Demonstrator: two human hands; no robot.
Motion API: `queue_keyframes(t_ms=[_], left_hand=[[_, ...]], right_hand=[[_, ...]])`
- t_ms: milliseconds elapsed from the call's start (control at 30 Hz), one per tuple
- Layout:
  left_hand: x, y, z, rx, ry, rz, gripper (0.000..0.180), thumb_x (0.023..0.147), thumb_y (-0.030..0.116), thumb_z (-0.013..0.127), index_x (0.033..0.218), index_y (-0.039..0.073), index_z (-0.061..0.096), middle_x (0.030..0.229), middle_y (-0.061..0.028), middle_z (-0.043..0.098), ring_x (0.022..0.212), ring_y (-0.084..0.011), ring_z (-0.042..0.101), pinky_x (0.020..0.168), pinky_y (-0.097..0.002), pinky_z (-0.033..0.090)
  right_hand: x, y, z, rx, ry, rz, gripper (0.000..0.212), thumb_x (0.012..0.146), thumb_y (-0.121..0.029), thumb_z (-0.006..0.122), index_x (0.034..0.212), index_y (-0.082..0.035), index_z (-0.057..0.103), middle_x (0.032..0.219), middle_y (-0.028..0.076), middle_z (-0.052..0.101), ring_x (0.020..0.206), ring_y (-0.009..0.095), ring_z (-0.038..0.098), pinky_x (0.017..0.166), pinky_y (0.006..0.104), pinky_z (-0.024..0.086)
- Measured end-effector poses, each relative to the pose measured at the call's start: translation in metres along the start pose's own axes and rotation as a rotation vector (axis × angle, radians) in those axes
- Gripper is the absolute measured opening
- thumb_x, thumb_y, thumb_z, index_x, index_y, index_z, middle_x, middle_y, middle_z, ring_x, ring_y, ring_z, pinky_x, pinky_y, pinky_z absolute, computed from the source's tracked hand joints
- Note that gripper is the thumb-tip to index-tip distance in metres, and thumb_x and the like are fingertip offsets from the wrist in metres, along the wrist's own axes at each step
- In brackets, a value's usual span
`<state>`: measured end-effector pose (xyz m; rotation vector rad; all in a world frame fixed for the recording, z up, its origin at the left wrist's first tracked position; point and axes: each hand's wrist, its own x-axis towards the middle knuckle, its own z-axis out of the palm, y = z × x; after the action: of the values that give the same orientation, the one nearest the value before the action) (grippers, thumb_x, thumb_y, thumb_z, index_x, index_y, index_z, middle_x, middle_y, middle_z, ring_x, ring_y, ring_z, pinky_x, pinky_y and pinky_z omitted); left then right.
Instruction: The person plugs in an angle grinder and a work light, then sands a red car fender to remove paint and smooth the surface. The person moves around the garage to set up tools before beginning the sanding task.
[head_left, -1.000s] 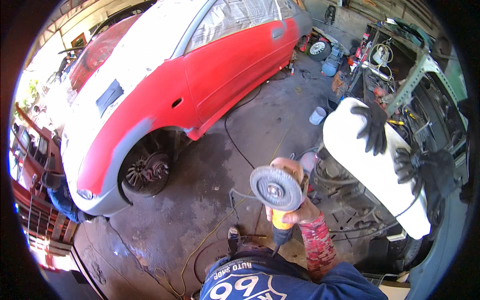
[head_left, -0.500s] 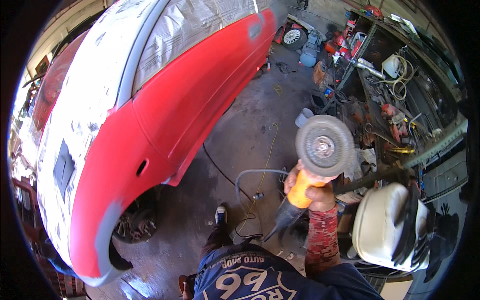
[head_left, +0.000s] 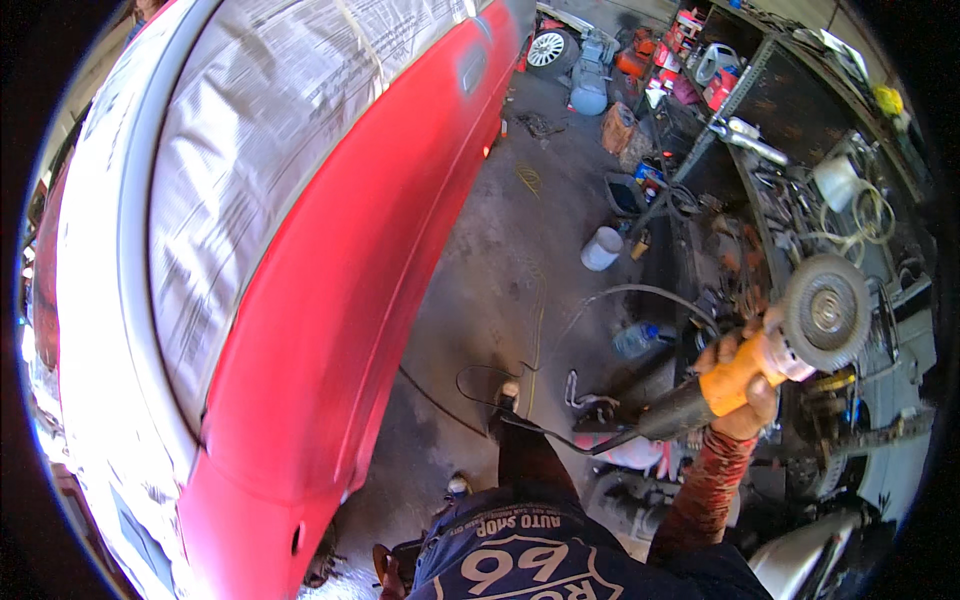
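An orange-and-black angle grinder (head_left: 735, 380) is held up at the right, in front of the cluttered metal shelving (head_left: 722, 115) and well apart from the red car (head_left: 350, 260). The right hand (head_left: 752, 412) wraps around its orange body, fingers on the far side and thumb side nearer, closed firmly about it. The round grey disc (head_left: 828, 312) points away from the wrist and touches nothing visible; whether it is spinning cannot be told. The black rear end slopes down toward the left, with a dark cord (head_left: 590, 448) running from it.

A red patterned sleeve (head_left: 698, 505) covers the right forearm. The left hand (head_left: 393, 583) shows only as a sliver at the lower edge beside the shirt; how its fingers stand, and whether they hold anything, cannot be told.

The dark blue shirt (head_left: 455, 555) bears pale lettering and a shield outline with large numerals, upside down from this view. Sheets with faint printed rows (head_left: 265, 140) mask the car's window, the print too small to read, as are the labels on the red containers (head_left: 686, 32) at the shelving.

A white bucket (head_left: 602, 250) stands on the floor between car and shelving. The car's front is cut off at lower left, and glare washes out its white covering.
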<state>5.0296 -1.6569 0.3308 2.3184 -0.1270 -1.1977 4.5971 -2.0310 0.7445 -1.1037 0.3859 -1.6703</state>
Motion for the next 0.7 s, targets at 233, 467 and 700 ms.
queue_keyframes(t_ms=[233,467,700], left_hand=[[0.054,0.166,0.095,0.071,0.017,-0.054,0.054,0.094,0.057,0.057,0.126,0.014,0.068,0.108,-0.0161,0.070,0.096,-0.0403,0.066,0.085,-0.0510,0.054],[0.088,0.361,0.202,0.135,-0.002,-0.029,0.055,0.094,0.057,0.056,0.126,0.014,0.068,0.108,-0.0166,0.070,0.097,-0.0403,0.066,0.085,-0.0509,0.053],[0.131,0.524,0.317,0.150,-0.024,0.011,0.056,0.094,0.058,0.056,0.125,0.013,0.069,0.108,-0.0171,0.071,0.098,-0.0404,0.066,0.086,-0.0509,0.053]], right_hand=[[0.195,0.077,-0.082,-0.005,-0.051,-0.097,0.078,0.077,-0.019,0.079,0.141,-0.008,0.035,0.129,0.006,0.045,0.100,0.024,0.054,0.081,0.0448,0.049],[0.410,0.133,-0.135,-0.061,-0.107,-0.145,0.071,0.083,-0.026,0.077,0.136,-0.002,0.037,0.122,0.007,0.044,0.099,0.023,0.053,0.083,0.0429,0.047],[0.596,0.160,-0.210,-0.258,-0.122,-0.117,0.076,0.078,-0.026,0.079,0.138,-0.003,0.039,0.117,0.011,0.049,0.100,0.023,0.051,0.085,0.0415,0.047]])
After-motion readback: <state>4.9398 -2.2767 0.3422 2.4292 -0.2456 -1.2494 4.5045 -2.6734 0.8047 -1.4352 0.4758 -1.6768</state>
